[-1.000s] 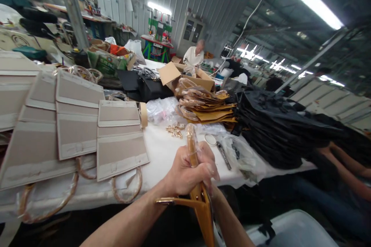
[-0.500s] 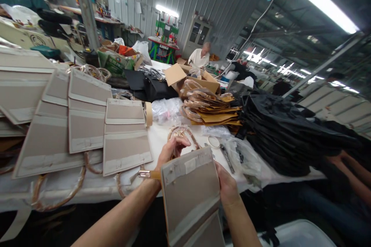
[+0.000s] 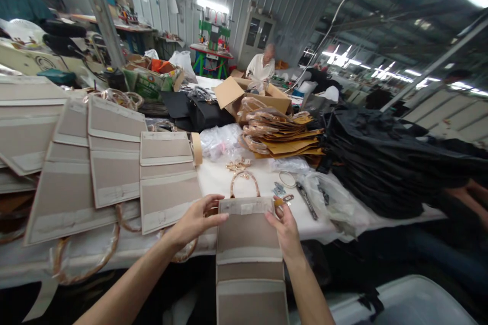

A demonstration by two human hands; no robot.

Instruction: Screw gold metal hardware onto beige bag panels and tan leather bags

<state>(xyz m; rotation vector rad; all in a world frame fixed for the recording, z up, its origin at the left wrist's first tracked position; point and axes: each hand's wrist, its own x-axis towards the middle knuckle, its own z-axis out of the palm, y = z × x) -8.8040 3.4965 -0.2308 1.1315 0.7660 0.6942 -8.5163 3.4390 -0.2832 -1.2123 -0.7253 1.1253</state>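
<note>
A beige bag panel (image 3: pixel 249 244) with a round wrapped handle (image 3: pixel 244 179) at its top lies flat across the front edge of the white table (image 3: pixel 217 177) and hangs toward me. My left hand (image 3: pixel 196 219) pinches its upper left corner, fingers closed on the edge. My right hand (image 3: pixel 284 228) grips the upper right corner. Just left of it lie more beige panels (image 3: pixel 165 175) with ring handles, overlapping in a row.
Gold metal fittings (image 3: pixel 238 165), a ring (image 3: pixel 286 179) and a tool (image 3: pixel 307 203) lie beyond the panel. A stack of tan pieces (image 3: pixel 284 137), a heap of black bags (image 3: pixel 385 157), a tape roll (image 3: pixel 196 148) and cardboard boxes (image 3: pixel 232 92) crowd the table. A seated person (image 3: pixel 263 65) works far back.
The piece was upright in my fists with its tan edge toward me; I turned it, showing its beige face, and laid it flat on the table edge, hands shifted to its top corners.
</note>
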